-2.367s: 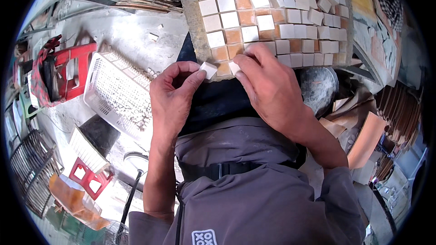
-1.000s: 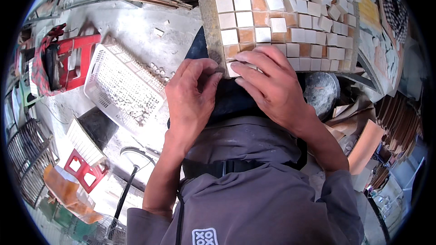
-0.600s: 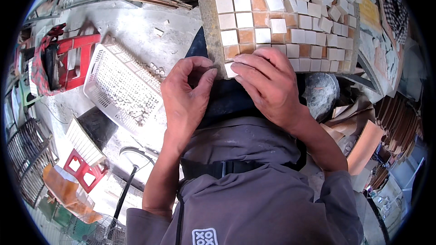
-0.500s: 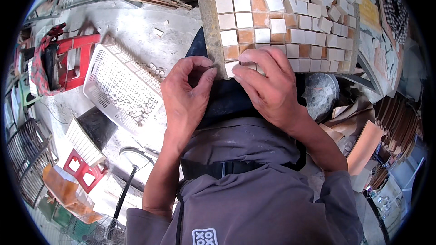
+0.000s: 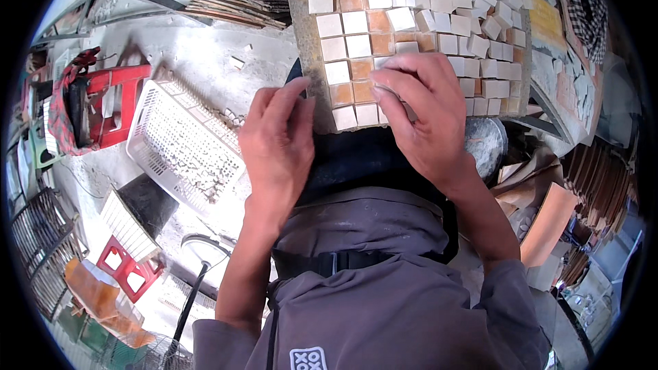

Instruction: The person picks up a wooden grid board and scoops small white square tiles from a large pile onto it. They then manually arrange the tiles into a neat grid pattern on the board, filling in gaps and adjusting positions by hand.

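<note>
A board [image 5: 317, 89] in front of me carries rows of small square tiles, white-faced ones among orange-brown ones. My right hand [image 5: 428, 113] bends over its near part, fingertips by a white tile [image 5: 381, 62]. Thumb and forefinger stand slightly apart, with no piece visible between them; the palm hides several tiles. Flat in the near left corner lies another white tile [image 5: 345, 118]. My left hand [image 5: 277, 140] hovers at the board's left edge, thumb and fingers apart, with nothing seen in it. Loose, tilted white tiles [image 5: 480, 27] crowd the board's right side.
On the floor to the left stands a white plastic basket [image 5: 181, 140] with small pieces in it. Beyond it is a red stool [image 5: 123, 113]. A metal bucket [image 5: 485, 140] is beside my right forearm. Thin boards [image 5: 236, 3] are stacked at the back left.
My right hand has left the white tile at the near left corner, which now lies flat, and moved right and farther up the board. My left hand's fingers have straightened.
</note>
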Demonstrator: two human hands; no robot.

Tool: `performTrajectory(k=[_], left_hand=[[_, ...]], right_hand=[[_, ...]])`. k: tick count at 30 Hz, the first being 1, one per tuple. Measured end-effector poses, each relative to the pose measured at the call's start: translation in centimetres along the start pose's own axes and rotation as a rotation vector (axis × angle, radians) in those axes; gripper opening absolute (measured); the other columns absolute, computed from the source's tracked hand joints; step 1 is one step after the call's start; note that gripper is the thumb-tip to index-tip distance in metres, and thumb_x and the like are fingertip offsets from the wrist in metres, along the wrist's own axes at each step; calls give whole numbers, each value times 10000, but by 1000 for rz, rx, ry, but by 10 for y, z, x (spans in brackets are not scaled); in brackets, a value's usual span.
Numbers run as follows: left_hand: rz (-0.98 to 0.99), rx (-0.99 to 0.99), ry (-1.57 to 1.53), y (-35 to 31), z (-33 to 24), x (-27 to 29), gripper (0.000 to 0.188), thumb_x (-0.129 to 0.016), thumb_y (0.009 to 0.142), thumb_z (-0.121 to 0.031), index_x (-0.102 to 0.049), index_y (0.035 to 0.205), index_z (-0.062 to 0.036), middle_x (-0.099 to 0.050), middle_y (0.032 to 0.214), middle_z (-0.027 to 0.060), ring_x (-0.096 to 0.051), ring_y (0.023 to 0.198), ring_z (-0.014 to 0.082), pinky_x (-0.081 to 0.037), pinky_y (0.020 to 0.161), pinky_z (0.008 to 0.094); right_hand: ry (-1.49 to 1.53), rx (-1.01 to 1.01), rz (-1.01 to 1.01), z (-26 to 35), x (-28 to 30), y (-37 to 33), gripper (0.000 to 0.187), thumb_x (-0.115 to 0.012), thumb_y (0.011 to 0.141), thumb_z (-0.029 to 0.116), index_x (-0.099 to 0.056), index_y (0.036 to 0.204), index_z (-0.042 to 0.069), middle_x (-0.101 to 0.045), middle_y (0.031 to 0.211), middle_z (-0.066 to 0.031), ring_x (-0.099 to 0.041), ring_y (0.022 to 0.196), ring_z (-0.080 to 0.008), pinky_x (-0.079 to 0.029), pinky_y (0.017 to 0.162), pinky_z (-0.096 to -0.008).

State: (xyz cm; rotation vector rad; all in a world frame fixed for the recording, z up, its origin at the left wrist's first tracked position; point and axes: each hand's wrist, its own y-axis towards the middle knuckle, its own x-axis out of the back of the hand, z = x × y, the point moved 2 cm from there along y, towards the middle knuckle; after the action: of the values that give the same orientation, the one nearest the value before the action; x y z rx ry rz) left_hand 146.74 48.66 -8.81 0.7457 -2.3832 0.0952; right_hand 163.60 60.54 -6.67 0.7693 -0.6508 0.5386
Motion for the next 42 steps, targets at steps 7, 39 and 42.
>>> performTrajectory(k=[7, 39, 42], left_hand=[[-18, -246, 168, 17, -11, -25, 263, -776, 879, -85, -732, 1137, -62, -660, 936, 97, -678, 832, 313, -553, 705, 433], [150, -46, 18, 6, -4, -10, 291, -814, 881, -53, -762, 1168, -63, -714, 952, 124, -707, 789, 237, -546, 713, 343], [213, -54, 41, 9, -6, -10, 296, -800, 888, -39, -757, 1180, -63, -711, 943, 129, -711, 790, 254, -549, 725, 350]], right_hand=[[51, -20, -14, 7, -7, 8, 189, -784, 812, -20, -740, 987, 32, -665, 992, -93, -636, 899, -309, -529, 760, -398], [83, -39, -43, -9, 12, -2, 189, -783, 810, -77, -737, 969, 13, -703, 971, -101, -660, 875, -292, -535, 754, -377], [92, -41, -38, -8, 12, 0, 179, -780, 814, -75, -737, 965, 12, -706, 971, -101, -661, 876, -290, -535, 757, -377]])
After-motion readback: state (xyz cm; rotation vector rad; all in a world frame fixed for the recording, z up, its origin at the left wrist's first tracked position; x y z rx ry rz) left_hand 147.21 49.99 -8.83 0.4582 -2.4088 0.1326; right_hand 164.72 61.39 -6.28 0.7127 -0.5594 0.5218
